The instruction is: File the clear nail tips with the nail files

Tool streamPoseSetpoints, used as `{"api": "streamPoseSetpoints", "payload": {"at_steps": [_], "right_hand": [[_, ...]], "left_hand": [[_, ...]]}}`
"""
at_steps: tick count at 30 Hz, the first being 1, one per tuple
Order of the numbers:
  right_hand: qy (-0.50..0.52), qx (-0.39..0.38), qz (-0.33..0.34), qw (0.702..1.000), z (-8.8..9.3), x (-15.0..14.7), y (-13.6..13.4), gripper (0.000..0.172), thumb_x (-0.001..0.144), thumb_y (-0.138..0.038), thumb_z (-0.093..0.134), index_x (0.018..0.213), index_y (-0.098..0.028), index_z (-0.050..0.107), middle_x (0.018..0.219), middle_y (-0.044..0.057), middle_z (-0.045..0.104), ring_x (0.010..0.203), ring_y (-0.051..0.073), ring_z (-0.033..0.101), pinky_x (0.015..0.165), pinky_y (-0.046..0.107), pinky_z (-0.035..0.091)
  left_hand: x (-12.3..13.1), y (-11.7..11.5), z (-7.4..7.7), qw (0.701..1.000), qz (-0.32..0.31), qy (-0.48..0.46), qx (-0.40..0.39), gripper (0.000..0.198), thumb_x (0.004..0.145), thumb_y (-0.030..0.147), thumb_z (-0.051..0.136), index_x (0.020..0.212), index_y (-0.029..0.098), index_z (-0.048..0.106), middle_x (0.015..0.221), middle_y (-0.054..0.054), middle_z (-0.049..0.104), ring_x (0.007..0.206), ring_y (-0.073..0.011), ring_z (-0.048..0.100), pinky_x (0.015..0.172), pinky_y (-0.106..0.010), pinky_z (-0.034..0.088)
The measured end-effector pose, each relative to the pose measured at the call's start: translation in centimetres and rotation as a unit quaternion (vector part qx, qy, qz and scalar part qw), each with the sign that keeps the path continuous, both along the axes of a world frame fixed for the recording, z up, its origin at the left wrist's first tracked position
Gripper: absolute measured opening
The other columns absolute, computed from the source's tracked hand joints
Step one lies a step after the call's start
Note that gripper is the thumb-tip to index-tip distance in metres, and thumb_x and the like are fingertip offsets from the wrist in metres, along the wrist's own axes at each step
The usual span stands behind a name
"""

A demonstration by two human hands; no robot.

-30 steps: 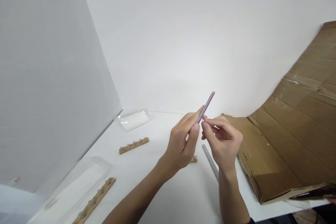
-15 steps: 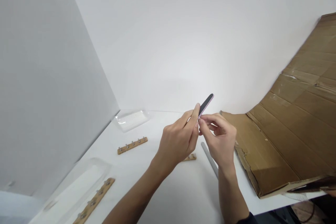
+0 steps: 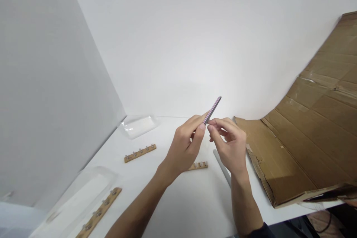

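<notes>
A slim nail file with dark faces and a pinkish-white edge points up and to the right, held in my left hand between thumb and fingers. My right hand is pinched close beside the file's lower part; whatever its fingertips hold is too small to make out. Behind my left wrist lies a wooden strip with small pieces on it, partly hidden. A grey file-like stick rests on the table beside my right wrist.
Two more wooden strips with metal holders, one mid-left and one at the front left. Clear plastic trays stand at the back left and front left. Cardboard covers the right side, rising up the wall.
The file has turned in my left hand, so its edge now shows more than its dark face. Both hands have shifted slightly left.
</notes>
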State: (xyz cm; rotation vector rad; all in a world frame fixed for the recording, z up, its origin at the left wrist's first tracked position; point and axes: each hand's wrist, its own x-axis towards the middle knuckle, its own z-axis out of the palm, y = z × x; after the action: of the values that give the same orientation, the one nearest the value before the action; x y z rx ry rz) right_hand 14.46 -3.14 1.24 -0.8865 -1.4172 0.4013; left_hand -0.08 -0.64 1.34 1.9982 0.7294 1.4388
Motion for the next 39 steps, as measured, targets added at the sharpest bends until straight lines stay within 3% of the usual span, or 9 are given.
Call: {"api": "streamPoseSetpoints", "payload": {"at_steps": [3,7,16,23,26,29,32,35,39], "right_hand": [[0.044,0.007,0.018,0.999,-0.2,-0.3,0.5,0.009,0.094,-0.020,0.074,0.097,-0.024,0.081,0.087,0.002,0.072,0.073,0.014,0.068,0.057,0.025,0.064],[0.055,0.025,-0.018,0.998,-0.8,-0.9,1.0,0.008,0.094,-0.022,0.074,0.097,-0.023,0.082,0.088,0.003,0.074,0.072,0.014,0.070,0.061,0.029,0.065],[0.056,0.071,-0.056,0.994,-1.3,-1.4,1.4,0.012,0.096,-0.019,0.073,0.102,-0.024,0.083,0.090,0.003,0.076,0.074,0.015,0.071,0.066,0.032,0.067],[0.053,0.080,-0.088,0.992,-1.6,-1.5,1.4,0.010,0.097,-0.023,0.073,0.101,-0.024,0.082,0.090,0.003,0.075,0.073,0.016,0.073,0.066,0.033,0.068],[0.049,0.075,-0.099,0.991,-1.8,-1.5,1.5,0.011,0.098,-0.023,0.072,0.103,-0.024,0.082,0.091,0.004,0.076,0.075,0.016,0.074,0.069,0.034,0.069],[0.049,0.085,-0.114,0.989,-1.8,-1.7,1.4,0.013,0.098,-0.022,0.071,0.106,-0.025,0.082,0.093,0.004,0.077,0.077,0.016,0.073,0.069,0.034,0.069],[0.051,0.093,-0.126,0.986,-1.7,-1.8,1.2,0.013,0.097,-0.020,0.071,0.105,-0.025,0.082,0.094,0.004,0.078,0.077,0.016,0.073,0.067,0.032,0.069],[0.030,0.090,-0.141,0.985,-1.3,-1.7,0.8,0.012,0.097,-0.019,0.070,0.101,-0.024,0.080,0.090,0.003,0.077,0.076,0.015,0.073,0.066,0.031,0.069],[-0.037,0.090,-0.164,0.982,-0.8,-1.4,0.3,0.015,0.099,-0.015,0.066,0.099,-0.024,0.078,0.088,0.002,0.075,0.076,0.014,0.071,0.068,0.029,0.066]], "left_hand": [[0.0,0.3,0.0,0.993,-0.058,-0.057,-0.083,0.043,0.112,0.039,0.042,0.121,0.014,0.075,0.064,0.002,0.053,0.055,-0.0124,0.047,0.055,-0.027,0.042],[0.3,0.6,-0.2,0.976,-0.089,-0.115,-0.160,0.047,0.109,0.048,0.047,0.122,0.011,0.073,0.053,0.006,0.048,0.046,-0.0108,0.042,0.048,-0.025,0.036],[0.8,0.2,0.0,0.972,-0.081,-0.144,-0.165,0.048,0.107,0.050,0.049,0.119,0.010,0.074,0.051,0.006,0.048,0.046,-0.0105,0.041,0.047,-0.024,0.036],[1.0,0.3,-0.4,0.959,-0.116,-0.155,-0.208,0.050,0.107,0.051,0.049,0.124,0.010,0.073,0.051,0.005,0.049,0.044,-0.0103,0.040,0.047,-0.024,0.037],[1.2,0.1,-0.7,0.968,-0.088,-0.151,-0.178,0.052,0.108,0.051,0.049,0.130,0.011,0.072,0.053,0.005,0.049,0.045,-0.0111,0.042,0.048,-0.025,0.039],[1.6,0.0,-1.1,0.988,-0.019,-0.119,-0.097,0.048,0.110,0.046,0.045,0.136,0.014,0.071,0.066,0.002,0.057,0.053,-0.0124,0.050,0.054,-0.026,0.046],[1.8,0.1,-1.4,0.997,0.060,-0.053,0.015,0.046,0.112,0.035,0.038,0.143,0.018,0.068,0.092,-0.007,0.071,0.080,-0.0171,0.067,0.069,-0.028,0.055],[1.8,0.3,-1.8,0.983,0.138,0.031,0.115,0.049,0.112,0.025,0.034,0.153,0.017,0.059,0.122,-0.012,0.076,0.104,-0.0194,0.071,0.076,-0.027,0.057],[1.5,0.4,-1.9,0.955,0.201,0.122,0.180,0.050,0.111,0.023,0.036,0.156,0.015,0.054,0.126,-0.012,0.077,0.085,-0.0139,0.072,0.060,-0.023,0.048]]}}
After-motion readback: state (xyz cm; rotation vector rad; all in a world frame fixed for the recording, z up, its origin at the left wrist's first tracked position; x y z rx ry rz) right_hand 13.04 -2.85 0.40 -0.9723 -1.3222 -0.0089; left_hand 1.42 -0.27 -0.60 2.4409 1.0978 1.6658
